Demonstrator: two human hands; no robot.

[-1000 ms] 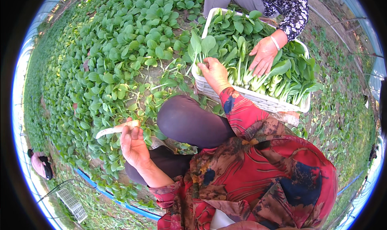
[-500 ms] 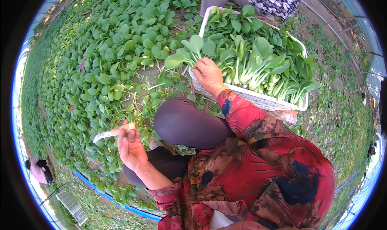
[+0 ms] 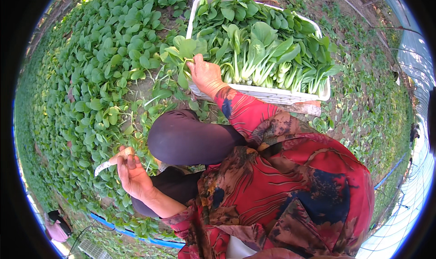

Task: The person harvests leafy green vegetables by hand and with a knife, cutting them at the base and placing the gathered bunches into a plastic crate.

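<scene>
Your right hand gripped a leafy green plant at the near left corner of the white crate, itself packed with cut greens. Your left hand was closed around a pale blade above the planted bed.

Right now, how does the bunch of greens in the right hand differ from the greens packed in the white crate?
The held bunch is a single plant at the crate's near left corner, gripped by the right hand; the crate greens are many plants, filling the white crate. The held bunch's stalk is hidden; the crate greens show pale stalks. Both have broad green leaves.
</scene>
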